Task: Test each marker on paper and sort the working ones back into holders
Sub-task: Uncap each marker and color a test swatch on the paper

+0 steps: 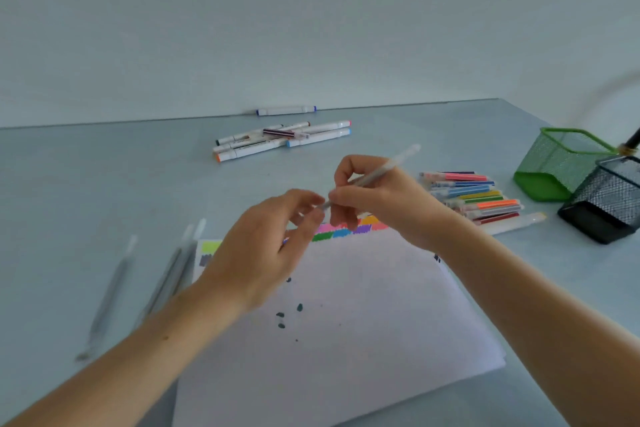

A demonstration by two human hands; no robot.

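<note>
Holding a clear pen (377,174) above the paper (346,322), the right hand (374,198) grips its barrel while the left hand (273,246) pinches at its lower end.

Colour swatches run along the paper's far edge, with dark ink dots near its middle. Three grey pens (152,284) lie left of the paper. Right of it sits a pile of coloured markers (474,198), then a green mesh holder (557,163) and a black mesh holder (606,204), both tipped over. Beyond the paper lie white markers (277,140).
</note>
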